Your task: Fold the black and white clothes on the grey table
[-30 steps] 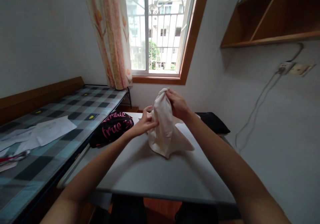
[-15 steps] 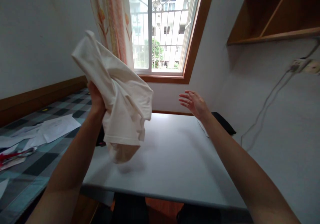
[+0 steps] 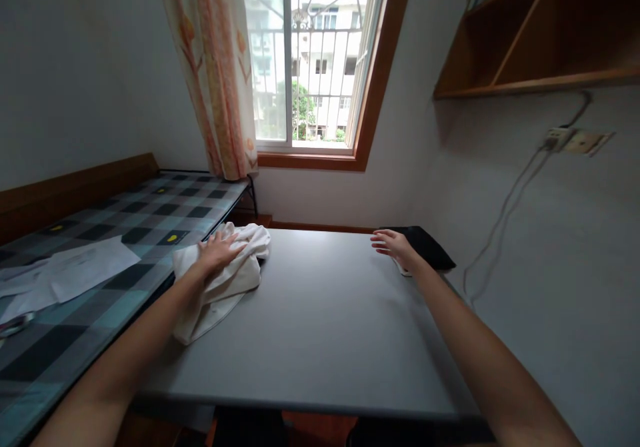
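A cream-white garment (image 3: pixel 240 270), likely a T-shirt, lies crumpled at the left end of the table (image 3: pixel 325 327). My left hand (image 3: pixel 219 252) rests on top of it, fingers spread and palm down. Part of the fabric is covered by my left hand and forearm. Over the far right part of the table is my right hand (image 3: pixel 393 247), open and holding nothing. Close to it are a black flat item (image 3: pixel 425 246) and a small white-edged object (image 3: pixel 403 269), partly hidden by the hand and wrist.
Along the left stands a bed with a checked mattress (image 3: pixel 125 210), papers (image 3: pixel 85 267) lying on it. A curtain (image 3: pixel 215 67) hangs beside the barred window (image 3: pixel 320 54). On the right wall are a wooden shelf (image 3: pixel 520 80) and a socket (image 3: pixel 557 139) with a hanging cable (image 3: pixel 505 210).
The garment was held up in the air by my left hand; now it lies on the table's left side, with that hand opened on it. My right hand has lowered slightly, still open.
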Tool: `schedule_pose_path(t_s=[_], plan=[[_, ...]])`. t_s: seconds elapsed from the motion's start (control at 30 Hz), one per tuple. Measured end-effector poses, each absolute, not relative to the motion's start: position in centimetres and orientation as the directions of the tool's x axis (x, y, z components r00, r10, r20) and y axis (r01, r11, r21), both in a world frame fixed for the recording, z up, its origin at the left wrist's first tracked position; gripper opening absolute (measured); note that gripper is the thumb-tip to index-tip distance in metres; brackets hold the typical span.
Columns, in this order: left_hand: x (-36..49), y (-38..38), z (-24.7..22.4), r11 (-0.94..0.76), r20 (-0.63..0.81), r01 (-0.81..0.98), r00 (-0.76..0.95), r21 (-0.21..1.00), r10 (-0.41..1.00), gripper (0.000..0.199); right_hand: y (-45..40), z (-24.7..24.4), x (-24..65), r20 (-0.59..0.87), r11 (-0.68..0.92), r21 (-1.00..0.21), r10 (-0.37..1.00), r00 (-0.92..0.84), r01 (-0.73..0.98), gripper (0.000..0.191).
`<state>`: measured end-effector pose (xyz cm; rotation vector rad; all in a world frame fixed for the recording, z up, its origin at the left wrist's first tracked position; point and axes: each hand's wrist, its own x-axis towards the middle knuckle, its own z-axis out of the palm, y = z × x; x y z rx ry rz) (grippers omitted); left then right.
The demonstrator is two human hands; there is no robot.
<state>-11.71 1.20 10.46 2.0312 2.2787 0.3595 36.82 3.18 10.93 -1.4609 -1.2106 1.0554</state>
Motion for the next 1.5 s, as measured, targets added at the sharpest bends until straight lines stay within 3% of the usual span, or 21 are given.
schedule_pose_path(t_s=[0.1, 0.17, 0.23, 0.33, 0.47, 0.57, 0.63, 0.73, 0.93, 1.03, 1.1, 1.17, 1.23, 1.33, 1.4, 1.43, 1.5], plan=[[-12.3, 2.2, 9.8, 0.196, 0.065, 0.967, -0.209, 0.16, 0.976, 0.07, 3.9, 10.1, 39.4, 0.073, -0.039, -0.916, 0.962, 0.262, 0.4, 0.018], [-12.2, 2.0, 9.3, 0.146, 0.22, 0.981, -0.172, 0.13, 0.96, 0.064, 4.1, 9.7, 41.2, 0.219, -0.04, -0.767, 0.922, 0.319, 0.64, 0.024], [-11.8, 1.2, 8.7, 0.038, 0.409, 0.996, -0.067, 0.078, 0.91, 0.057, 3.9, 9.3, 42.8, 0.318, -0.112, -0.542, 0.89, 0.326, 0.833, 0.033], [-10.6, -0.5, 7.6, -0.151, 0.49, 0.988, 0.141, -0.021, 0.86, 0.055, 3.2, 8.5, 44.4, 0.242, -0.278, -0.259, 0.909, 0.34, 0.925, 0.063], [-9.1, -1.3, 6.6, -0.232, 0.404, 0.97, 0.243, -0.075, 0.882, 0.059, 2.5, 7.6, 44.4, 0.085, -0.354, -0.077, 0.929, 0.359, 0.932, 0.09], [-8.5, -0.5, 6.5, -0.18, 0.405, 0.981, 0.191, -0.065, 0.894, 0.053, 2.5, 7.5, 43.5, 0.037, -0.361, -0.007, 0.932, 0.361, 0.933, 0.091], [-8.2, 0.2, 6.6, -0.15, 0.41, 0.988, 0.157, -0.05, 0.899, 0.052, 2.6, 7.7, 42.9, 0.041, -0.352, 0.021, 0.935, 0.351, 0.936, 0.076], [-7.9, 1.0, 6.5, -0.147, 0.418, 0.989, 0.143, -0.023, 0.897, 0.052, 2.6, 8.4, 42.8, 0.059, -0.347, -0.025, 0.936, 0.348, 0.938, 0.049], [-8.2, 1.5, 6.6, -0.172, 0.468, 0.982, 0.116, 0.079, 0.876, 0.045, 2.4, 11.8, 43.5, 0.242, -0.387, -0.24, 0.865, 0.441, 0.89, 0.043], [-7.0, 1.4, 7.3, -0.251, 0.529, 0.951, 0.12, 0.183, 0.84, 0.039, 2.6, 14.3, 42.0, 0.4, -0.208, -0.402, 0.836, 0.376, 0.891, 0.038], [-5.3, 1.2, 7.9, -0.385, 0.535, 0.88, 0.191, 0.277, 0.823, 0.038, 2.8, 15.9, 39.7, 0.485, 0.064, -0.538, 0.839, 0.247, 0.841, 0.032], [-3.0, 0.9, 8.5, -0.522, 0.491, 0.746, 0.301, 0.412, 0.817, 0.039, 2.8, 17.4, 36.7, 0.49, 0.318, -0.684, 0.867, 0.091, 0.657, 0.025], [-0.4, 0.5, 8.9, -0.593, 0.46, 0.595, 0.381, 0.542, 0.802, 0.046, 2.4, 18.8, 33.4, 0.459, 0.425, -0.826, 0.888, 0.005, 0.371, 0.027], [3.0, 0.0, 9.5, -0.635, 0.506, 0.421, 0.385, 0.648, 0.772, 0.076, 1.4, 20.5, 29.0, 0.354, 0.351, -0.935, 0.933, -0.067, -0.053, 0.035], [4.6, -0.3, 10.0, -0.641, 0.564, 0.355, 0.305, 0.681, 0.768, 0.089, 1.0, 21.2, 27.2, 0.322, 0.295, -0.93, 0.941, -0.1, -0.219, 0.036], [5.1, -0.4, 10.2, -0.63, 0.575, 0.343, 0.257, 0.697, 0.777, 0.086, 1.0, 21.4, 26.6, 0.317, 0.28, -0.922, 0.942, -0.107, -0.267, 0.036], [5.6, -0.5, 10.7, -0.585, 0.548, 0.355, 0.208, 0.729, 0.81, 0.06, 1.3, 21.1, 26.4, 0.304, 0.265, -0.915, 0.949, -0.089, -0.304, 0.034]])
